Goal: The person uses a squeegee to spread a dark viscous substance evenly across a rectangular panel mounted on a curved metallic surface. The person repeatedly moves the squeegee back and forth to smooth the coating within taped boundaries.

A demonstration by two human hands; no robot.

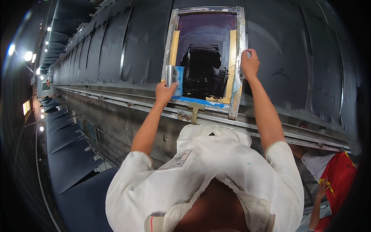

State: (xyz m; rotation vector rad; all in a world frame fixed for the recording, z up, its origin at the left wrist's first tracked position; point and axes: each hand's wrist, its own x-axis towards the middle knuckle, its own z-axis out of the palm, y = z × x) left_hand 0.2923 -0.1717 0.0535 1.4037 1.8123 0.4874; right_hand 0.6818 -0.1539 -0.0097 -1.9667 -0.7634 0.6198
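Observation:
A metal-edged screen printing frame [240, 31] lies on the dark sheet-covered table in front of me. Black ink [203, 67] is pooled and smeared across its mesh, with tan tape strips [233, 50] down both sides and blue tape along the near edge. Closed round a squeegee [170, 73], my left hand [165, 92] is at the frame's near left corner. That squeegee has a silvery metal holder and a blue-covered side, and stands tilted over the frame's left rail. My right hand [250, 63] grips the frame's right rail from outside, its fingertips partly hidden.
Dark sheets [147, 42] run side by side along the long table. A metal rail [147, 110] follows its near edge, with a bracket [195, 112] below the frame. Another row of dark sheets [65, 143] hangs at left. A person in red and white [336, 174] is at lower right.

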